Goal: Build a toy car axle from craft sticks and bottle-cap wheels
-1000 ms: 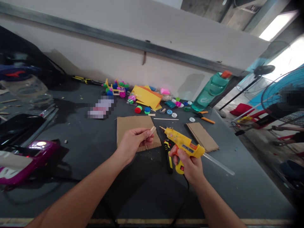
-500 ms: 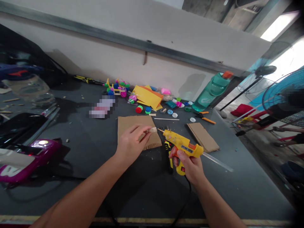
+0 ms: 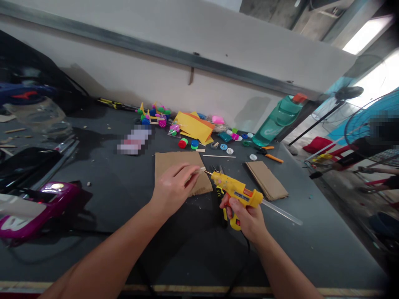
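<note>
My right hand (image 3: 246, 216) grips a yellow glue gun (image 3: 233, 187), fingers at its orange trigger. A clear glue stick (image 3: 282, 211) juts from its back end. The nozzle points left, at or very near a small pale piece (image 3: 202, 169) pinched in the fingertips of my left hand (image 3: 174, 185). That piece is too small to name, and my fingers partly hide it. Under my left hand lies a square of brown cardboard (image 3: 174, 160). Pliers with black and yellow handles (image 3: 220, 193) rest below the gun, partly covered by it.
Folded cardboard (image 3: 267, 180) lies at the right, near orange-handled cutters (image 3: 271, 154). Bottle caps (image 3: 194, 144), a thin stick (image 3: 219, 156) and yellow paper (image 3: 195, 126) sit behind. A green bottle (image 3: 277, 118) stands by the wall. A magenta device (image 3: 59, 203) is at the left.
My right hand has brought the glue gun slightly left and down, so its nozzle meets or nearly meets the small piece. My left hand stays almost where it was.
</note>
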The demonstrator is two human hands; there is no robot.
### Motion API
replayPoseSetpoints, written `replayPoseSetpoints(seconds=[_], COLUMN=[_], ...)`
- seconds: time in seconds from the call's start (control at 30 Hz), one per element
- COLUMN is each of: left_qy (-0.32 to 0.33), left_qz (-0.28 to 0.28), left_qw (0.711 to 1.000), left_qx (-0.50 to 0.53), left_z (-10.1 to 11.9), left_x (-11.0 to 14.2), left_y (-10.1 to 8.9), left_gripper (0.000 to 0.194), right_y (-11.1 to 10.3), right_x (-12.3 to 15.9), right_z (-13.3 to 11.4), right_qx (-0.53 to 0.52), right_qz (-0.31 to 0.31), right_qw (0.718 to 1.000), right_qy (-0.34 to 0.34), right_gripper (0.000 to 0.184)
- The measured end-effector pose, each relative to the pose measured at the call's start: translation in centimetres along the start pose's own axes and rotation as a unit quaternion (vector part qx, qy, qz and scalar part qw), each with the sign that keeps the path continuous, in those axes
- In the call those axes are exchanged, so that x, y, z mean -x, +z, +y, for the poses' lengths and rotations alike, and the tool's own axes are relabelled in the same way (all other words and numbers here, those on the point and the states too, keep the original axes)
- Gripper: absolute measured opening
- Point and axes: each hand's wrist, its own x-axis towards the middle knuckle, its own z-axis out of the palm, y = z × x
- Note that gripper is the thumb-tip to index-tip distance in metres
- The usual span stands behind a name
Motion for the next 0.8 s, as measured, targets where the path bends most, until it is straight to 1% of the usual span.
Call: replayPoseSetpoints(seconds=[0.17, 0.27, 0.4, 0.47, 0.53, 0.6, 0.63, 0.67, 0.73, 0.8], left_qy=[-0.014, -0.036, -0.079, -0.107, -0.156, -0.235, -0.283, -0.331, -0.412, -0.455], left_qz=[0.003, 0.003, -0.006, -0.003, 0.009, 0.025, 0.036, 0.050, 0.090, 0.133], left_qw=[1.000, 0.999, 0.997, 0.993, 0.984, 0.962, 0.943, 0.918, 0.855, 0.797], left_qx=[0.003, 0.007, 0.024, 0.050, 0.086, 0.139, 0.174, 0.214, 0.303, 0.375], left_z=[-0.1, 0.0, 0.4, 0.5, 0.5, 0.2, -0.1, -0.3, -0.8, -1.2], left_x=[-0.1, -0.2, -0.2, -0.3, -0.4, -0.8, -1.0, -1.2, -1.6, -2.0], left_y=[0.0, -0.2, -0.3, -0.3, -0.1, 0.0, 0.0, 0.1, 0.0, -0.2], left_gripper=[0.015, 0.014, 0.015, 0.014, 0.013, 0.014, 0.016, 0.018, 0.022, 0.024], right_y=[0.0, -0.2, -0.4, -0.5, -0.5, -0.6, -0.8, -1.0, -1.7, -3.2], right_x=[0.0, 0.0, -0.1, -0.2, -0.2, -0.3, -0.4, -0.5, -0.8, -1.1], right_z=[0.1, 0.2, 0.0, -0.2, -0.5, -0.9, -1.1, -1.5, -2.4, -3.4], right_qx=[-0.002, -0.001, -0.015, -0.040, -0.070, -0.096, -0.107, -0.116, -0.122, -0.106], right_qz=[0.003, 0.007, 0.034, 0.053, 0.079, 0.120, 0.149, 0.187, 0.280, 0.355], right_qw=[1.000, 1.000, 0.999, 0.997, 0.992, 0.982, 0.975, 0.965, 0.936, 0.912], right_qy=[0.006, 0.004, -0.005, -0.026, -0.062, -0.106, -0.126, -0.145, -0.173, -0.179], right_gripper=[0.035, 0.034, 0.033, 0.029, 0.024, 0.018, 0.016, 0.014, 0.014, 0.019])
